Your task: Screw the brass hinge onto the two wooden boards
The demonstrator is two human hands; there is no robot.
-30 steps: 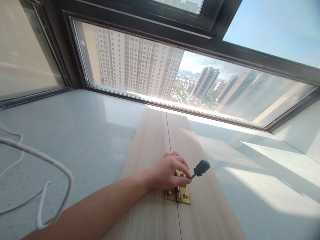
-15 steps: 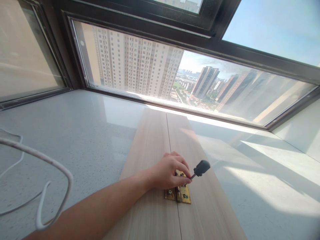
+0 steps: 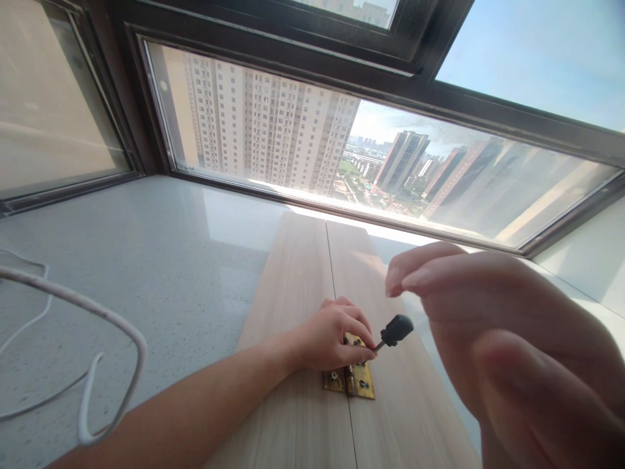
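Into view swung the right hand, out of frame half a second earlier! It loomed large and blurred right of the screwdriver, fingers bent, thumb standing apart, a wide gap between them. And the left hand? Rock steady, exactly where it was, thumb and fingertips pinched narrow on the screwdriver's shaft, the dark handle leaning up and to the right, the tip hidden. Under those fingers sat the hinge, gold and worn, straddling the seam of two pale boards, its upper part covered. Boards lay on the speckled counter, reaching toward the window; a white cable looped at left.
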